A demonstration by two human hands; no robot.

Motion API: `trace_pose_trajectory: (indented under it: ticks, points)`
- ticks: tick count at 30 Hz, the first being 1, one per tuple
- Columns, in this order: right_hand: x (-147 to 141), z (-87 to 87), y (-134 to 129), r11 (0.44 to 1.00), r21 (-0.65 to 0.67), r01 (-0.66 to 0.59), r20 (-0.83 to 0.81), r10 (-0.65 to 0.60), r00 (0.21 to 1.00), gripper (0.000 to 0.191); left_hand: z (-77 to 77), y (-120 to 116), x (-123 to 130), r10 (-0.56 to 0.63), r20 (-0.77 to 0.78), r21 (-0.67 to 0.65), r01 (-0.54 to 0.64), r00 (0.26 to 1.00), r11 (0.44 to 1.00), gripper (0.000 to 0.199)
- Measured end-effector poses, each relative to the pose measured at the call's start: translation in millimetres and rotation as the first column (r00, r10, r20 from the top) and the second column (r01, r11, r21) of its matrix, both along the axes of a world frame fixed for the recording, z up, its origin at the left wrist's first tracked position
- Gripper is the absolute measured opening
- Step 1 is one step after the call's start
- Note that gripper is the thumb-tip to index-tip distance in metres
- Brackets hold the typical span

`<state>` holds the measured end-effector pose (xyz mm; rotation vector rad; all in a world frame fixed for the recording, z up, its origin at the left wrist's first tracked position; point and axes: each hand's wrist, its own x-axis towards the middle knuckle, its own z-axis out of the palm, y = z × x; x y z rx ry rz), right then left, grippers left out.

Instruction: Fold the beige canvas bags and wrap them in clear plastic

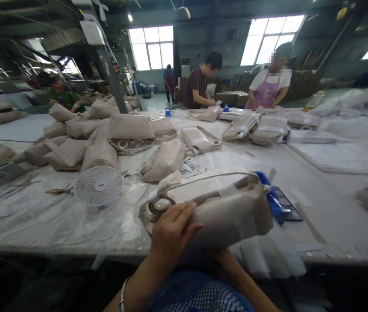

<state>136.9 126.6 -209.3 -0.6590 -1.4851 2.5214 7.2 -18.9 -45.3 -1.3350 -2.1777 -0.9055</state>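
A beige handbag (232,212) lies on its side at the table's near edge, with its strap along the top and clear wrapping on parts of it. My left hand (172,229) rests on the bag's left end, fingers stretched over its surface beside a coiled handle (161,204). Under the bag's lower edge is my right hand (221,256), its fingers hidden by the bag. Just behind the bag's right end sits a blue tape dispenser (273,201), close to a dark phone (288,203).
A white round fan (98,185) stands left of the bag. Several beige bags (131,127) are heaped at the back left, others (270,128) at the back right. White sheets (343,156) lie on the right. Two people work across the table (252,162); others are farther off.
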Motion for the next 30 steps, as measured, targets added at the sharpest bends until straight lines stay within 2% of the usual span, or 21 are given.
trace_pose_trajectory:
  ticks: [2, 4, 6, 8, 9, 11, 12, 14, 16, 18, 20, 23, 25, 27, 30]
  points:
    - [-1.3, -1.0, 3.8, 0.973, 0.23, -0.023, 0.025, 0.018, 1.0, 0.07, 3.2, 12.9, 5.0, -0.017, 0.015, 0.024, 0.017, 1.0, 1.0, 0.051]
    - [-0.8, -1.3, 6.4, 0.927, 0.371, -0.054, 0.054, 0.037, 0.998, 0.07, 2.8, 22.4, 7.3, -0.013, 0.074, 0.053, 0.009, 0.997, 0.999, 0.051]
    - [1.4, -1.1, 6.3, 0.905, 0.418, -0.082, 0.074, 0.056, 0.996, 0.071, 2.2, 26.3, 5.6, -0.038, 0.191, 0.072, 0.024, 0.981, 0.997, 0.043]
    - [2.9, 0.5, 3.3, 0.893, 0.439, -0.101, 0.094, 0.066, 0.993, 0.071, 3.7, 25.3, 0.6, -0.111, 0.37, 0.089, 0.084, 0.923, 0.992, 0.038]
    - [2.7, 2.2, 1.0, 0.9, 0.426, -0.09, 0.089, 0.058, 0.994, 0.071, 5.3, 23.7, -2.5, -0.152, 0.467, 0.112, 0.112, 0.871, 0.987, 0.038]
    - [0.4, 7.8, -4.5, 0.949, 0.314, -0.025, 0.036, 0.014, 0.999, 0.071, 8.8, 20.4, -8.2, -0.195, 0.601, 0.171, 0.114, 0.775, 0.979, 0.041]
    - [-1.2, 11.6, -7.3, 0.973, 0.23, 0.024, -0.002, -0.024, 1.0, 0.071, 10.0, 19.4, -9.9, -0.188, 0.611, 0.18, 0.096, 0.769, 0.979, 0.043]
    - [-3.4, 20.1, -12.1, 0.99, 0.075, 0.121, -0.058, -0.117, 0.991, 0.074, 10.2, 19.4, -10.6, -0.118, 0.514, 0.117, 0.067, 0.849, 0.991, 0.041]
    - [-3.6, 27.9, -15.5, 0.984, -0.024, 0.179, -0.061, -0.18, 0.982, 0.074, 7.5, 21.9, -8.8, -0.047, 0.34, -0.006, 0.052, 0.939, 0.999, 0.035]
    - [-3.9, 33.5, -15.8, 0.978, -0.103, 0.184, -0.071, -0.191, 0.979, 0.072, 3.8, 24.9, -8.3, -0.024, 0.21, -0.081, 0.042, 0.977, 0.996, 0.029]
    - [-5.8, 38.7, -9.3, 0.976, -0.159, 0.147, -0.133, -0.168, 0.977, 0.068, 2.4, 26.3, -10.6, -0.033, 0.108, -0.052, 0.039, 0.994, 0.998, 0.031]
    - [-8.1, 56.2, 23.1, 0.969, -0.18, 0.17, -0.19, -0.204, 0.96, 0.063, 7.2, 21.0, -15.5, -0.097, -0.056, 0.103, 0.103, 0.994, 0.989, 0.036]
    - [-9.0, 77.3, 63.9, 0.938, -0.172, 0.301, -0.139, -0.325, 0.935, 0.056, 10.8, 13.8, -18.8, -0.122, -0.114, 0.183, 0.141, 0.986, 0.973, 0.038]
    - [-14.0, 102.7, 117.6, 0.868, -0.172, 0.466, -0.121, -0.488, 0.865, 0.049, 9.2, 6.7, -25.9, -0.091, -0.088, 0.21, 0.108, 0.992, 0.972, 0.038]
    - [-31.1, 137.2, 195.3, 0.75, -0.2, 0.63, -0.251, -0.661, 0.707, 0.027, -5.6, 1.2, -51.3, 0.043, 0.028, 0.185, -0.048, 0.999, 0.982, 0.032]
